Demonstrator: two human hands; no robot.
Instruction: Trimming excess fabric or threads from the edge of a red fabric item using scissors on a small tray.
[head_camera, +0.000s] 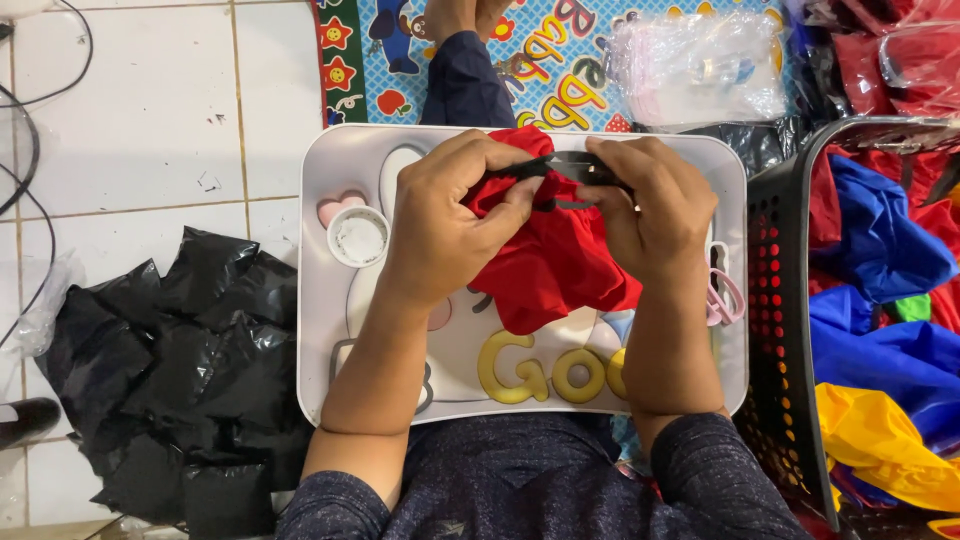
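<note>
Left hand (440, 215): raised over the middle of the white tray, its grip pinched tight on the upper left edge of the red fabric and on the left end of the black strap.
Right hand (655, 205): level with the left one and just beside it, its grip closed on the right end of the black strap, fingers curled over the cloth's top edge.
Red fabric (555, 265): bunched between both hands, hanging down from them in folds over the centre of the tray; whether its lower edge touches the tray I cannot tell.
Black strap (570, 168): a narrow dark band stretched sideways between the two hands, lying along the top of the red fabric.
White tray (320, 300): a rounded lap worktop across the person's knees, printed with a pale cartoon figure and raised yellow letters near its front edge.
Cup well (358, 237): a round white recess on the tray's left side, left of the left hand.
Black bags (180, 370): a heap of crumpled black plastic on the tiled floor, left of the tray.
Black basket (785, 330): a perforated basket right of the tray, holding blue, yellow and red cloth.
Clear bags (700, 65): a bundle of clear plastic on the patterned mat beyond the tray.
</note>
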